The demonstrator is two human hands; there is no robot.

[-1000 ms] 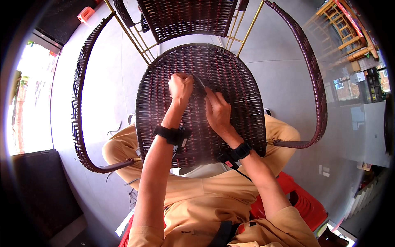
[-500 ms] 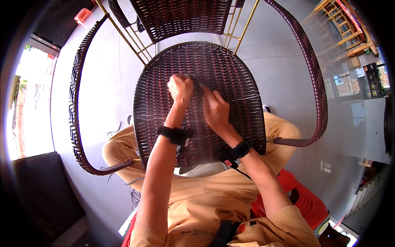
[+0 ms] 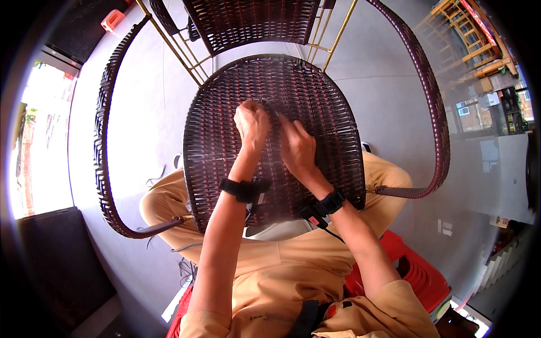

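Observation:
A dark brown woven wicker chair seat (image 3: 211,141) lies across my knees, its rounded edge pointing away from me. My left hand (image 3: 252,124) is closed over the middle of the weave, fingers pinched on something too small to make out. Just right of it, my right hand (image 3: 297,147) is closed with its fingers stretched forward and pressed together. A thin metallic sliver (image 3: 277,115) shows at the right fingertips, pointing toward the left hand; its kind is unclear. Both hands touch or hover close over the weave, and the left fingertips are partly hidden.
Curved woven armrests (image 3: 438,124) loop around both sides. Beyond the seat are the woven backrest (image 3: 253,25) and gold metal bars (image 3: 339,36). A red plastic stool (image 3: 420,273) is beneath me. Wooden furniture (image 3: 479,48) stands far right, and cables (image 3: 186,267) lie lower left.
My left hand has shifted slightly right and its wrist has turned a little. My right hand stays almost in place, its fingers slightly closer to the left hand.

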